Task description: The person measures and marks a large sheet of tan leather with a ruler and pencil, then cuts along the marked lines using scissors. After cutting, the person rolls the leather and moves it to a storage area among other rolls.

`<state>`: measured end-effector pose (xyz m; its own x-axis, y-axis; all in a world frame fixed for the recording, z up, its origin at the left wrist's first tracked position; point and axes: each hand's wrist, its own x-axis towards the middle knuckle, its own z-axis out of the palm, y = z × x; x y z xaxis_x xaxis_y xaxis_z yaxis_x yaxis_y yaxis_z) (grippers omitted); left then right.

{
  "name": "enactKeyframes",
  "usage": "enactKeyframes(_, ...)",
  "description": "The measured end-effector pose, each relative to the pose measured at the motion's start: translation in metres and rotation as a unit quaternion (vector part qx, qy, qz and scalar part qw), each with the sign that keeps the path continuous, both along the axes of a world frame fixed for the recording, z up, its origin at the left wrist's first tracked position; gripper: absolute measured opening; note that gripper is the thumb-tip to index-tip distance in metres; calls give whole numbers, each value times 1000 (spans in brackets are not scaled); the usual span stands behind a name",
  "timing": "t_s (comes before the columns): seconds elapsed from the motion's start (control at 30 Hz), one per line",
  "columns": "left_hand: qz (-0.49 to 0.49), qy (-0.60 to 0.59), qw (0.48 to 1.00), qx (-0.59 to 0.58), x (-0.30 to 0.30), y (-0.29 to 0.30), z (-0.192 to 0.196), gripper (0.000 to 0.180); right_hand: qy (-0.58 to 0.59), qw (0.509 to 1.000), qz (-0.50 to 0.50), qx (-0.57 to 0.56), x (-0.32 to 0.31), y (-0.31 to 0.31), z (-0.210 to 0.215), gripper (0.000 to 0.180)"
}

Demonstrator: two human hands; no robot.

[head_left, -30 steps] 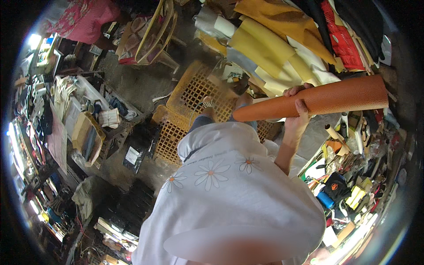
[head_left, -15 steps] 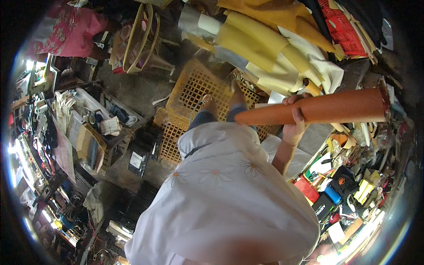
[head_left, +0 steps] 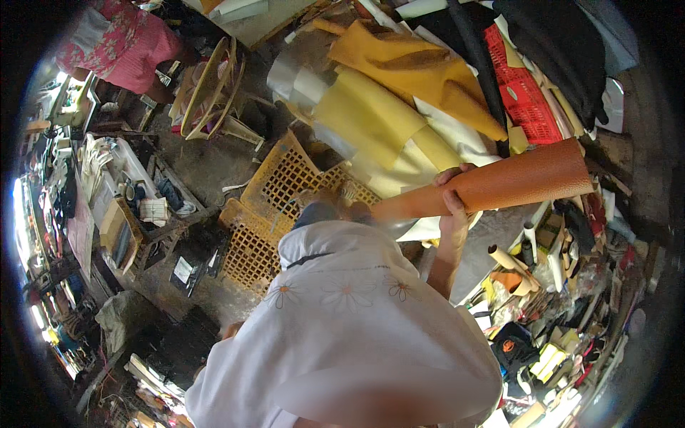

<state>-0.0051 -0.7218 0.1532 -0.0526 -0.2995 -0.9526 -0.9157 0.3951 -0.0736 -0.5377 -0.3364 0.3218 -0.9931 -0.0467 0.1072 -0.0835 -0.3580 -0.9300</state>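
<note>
My right hand (head_left: 454, 197) grips a roll of orange-brown, leather-like sheet (head_left: 524, 180) near its left part, thumb and fingers wrapped round it. The roll lies slantwise in front of me, its wider end to the right. Beyond it, large yellow sheets (head_left: 371, 118) and a mustard-coloured sheet (head_left: 417, 68) are draped over a pile. By my left hip a little of my left hand or forearm (head_left: 230, 330) shows beside my white top; its fingers are hidden.
Yellow plastic crates (head_left: 246, 251) lie by my feet. A red basket (head_left: 524, 107) stands at the far right. Scraps and small rolls (head_left: 510, 258) clutter the right side. A wooden frame holds a white bin (head_left: 134, 165) on the left. Another person in pink (head_left: 139, 50) is at the far left.
My view has shifted, bringing more of the sheet pile and red basket into sight. The roll stays in my right hand. A bit of my left arm or hand now shows at my hip.
</note>
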Motion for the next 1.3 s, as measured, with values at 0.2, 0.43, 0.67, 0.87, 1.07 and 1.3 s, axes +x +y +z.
enactKeyframes(0.2,-7,-12,1000,-16,-16,20,8,41,29,1000,9,0,-17,31,-8,59)
enactKeyframes(0.43,-19,1,999,-30,-30,19,2,42,-66,987,-141,40,18,72,-31,63)
enactKeyframes(0.67,-7,-5,999,-35,-19,26,-4,42,-43,996,-71,29,-5,67,-36,54)
enactKeyframes(0.87,-14,-12,998,-53,-17,22,-28,43,-7,999,-34,26,-29,35,-31,58)
enactKeyframes(1.07,-97,60,985,-133,-180,30,-34,46,-22,997,23,-76,-58,16,-1,56)
enactKeyframes(1.3,67,605,680,409,-486,88,47,76,-107,915,215,-325,-95,-53,17,55)
